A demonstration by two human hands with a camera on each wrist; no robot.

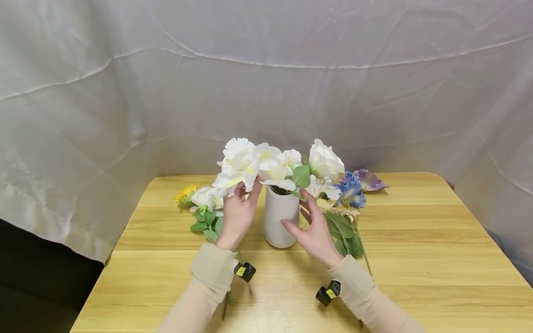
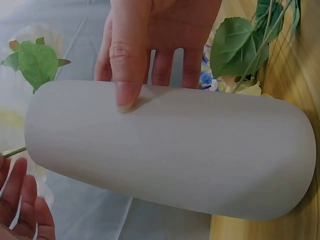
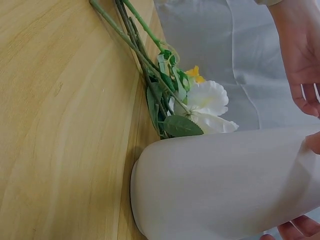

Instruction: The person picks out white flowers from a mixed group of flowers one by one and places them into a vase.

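A tall white vase (image 1: pixel 278 220) stands upright on the table with white flowers (image 1: pixel 268 159) and green leaves at its mouth. My right hand (image 1: pixel 316 233) holds it from the right, the thumb (image 2: pixel 126 92) on its near side and the fingers partly hidden behind. Up by the rim on the left, my left hand (image 1: pixel 238 217) is just under a big ruffled white flower (image 1: pixel 239 162). In the left wrist view its fingers pinch a thin green stem (image 2: pixel 15 151) beside the vase mouth. A white rose (image 1: pixel 325 159) leans out to the right.
Left of the vase lie a yellow flower (image 1: pixel 186 194), a white flower (image 1: pixel 205 197) and green leaves (image 1: pixel 206 222), stems toward me. On the right lie blue (image 1: pixel 351 189) and purple flowers (image 1: pixel 369 180) with large leaves (image 1: pixel 345 232). Grey cloth (image 1: pixel 290 97) hangs behind the wooden table (image 1: pixel 428 259).
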